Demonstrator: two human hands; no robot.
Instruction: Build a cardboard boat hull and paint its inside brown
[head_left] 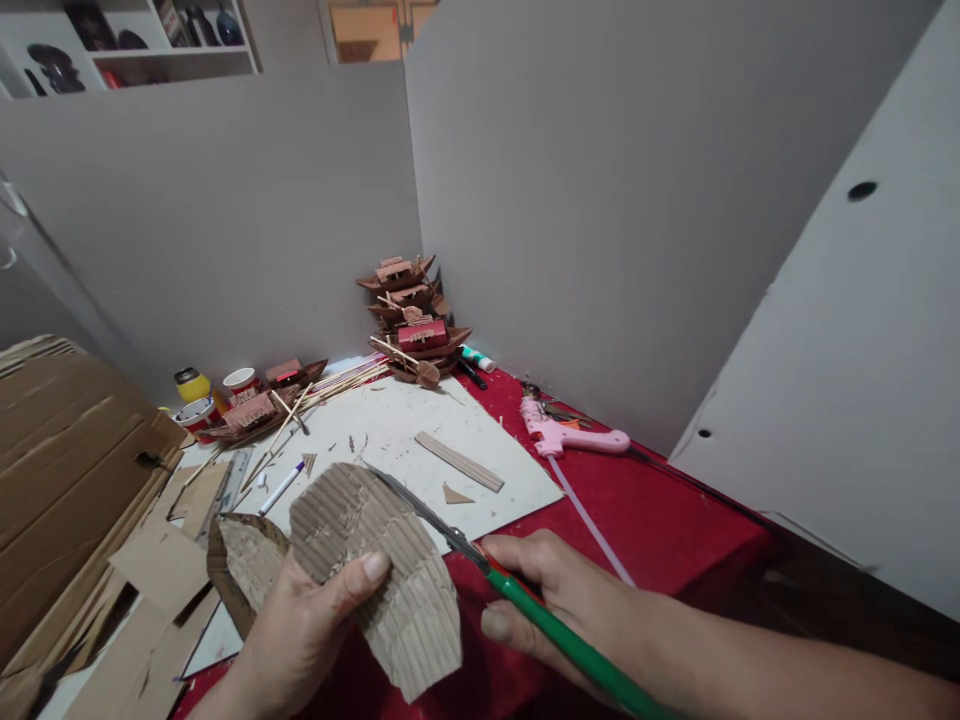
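Observation:
My left hand (300,625) grips a curved piece of corrugated cardboard (390,570), thumb pressed on its ribbed face; a brown shaped piece (240,565) sits behind it. My right hand (555,600) is closed round green-handled scissors (525,600), whose blades reach to the cardboard's upper edge. Both hands hover over the near edge of the red table (675,520).
A white work sheet (420,440) carries a cardboard strip (459,461), a small triangle and scraps. A pink glue gun (570,435) lies to the right. Stacked model boats (409,315) stand in the corner, another boat (255,410), paint cups and sticks at left. Cardboard sheets (67,480) lie far left.

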